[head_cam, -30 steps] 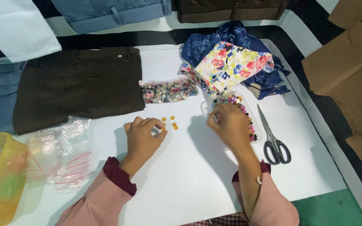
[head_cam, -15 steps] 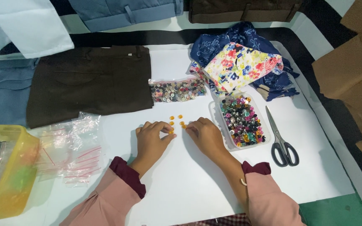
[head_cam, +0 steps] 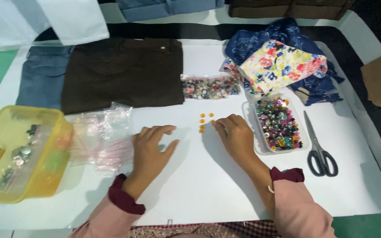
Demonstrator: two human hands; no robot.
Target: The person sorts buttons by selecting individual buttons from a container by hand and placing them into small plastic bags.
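resting flat and open, the left hand (head_cam: 153,147) steadies the white table (head_cam: 208,185); the right hand's (head_cam: 237,139) loosely curled fingertips touch small orange buttons (head_cam: 204,122), gripping nothing.

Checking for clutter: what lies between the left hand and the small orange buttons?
In the head view, only bare white tabletop separates the left hand from the small orange buttons; the right hand sits on their far side.
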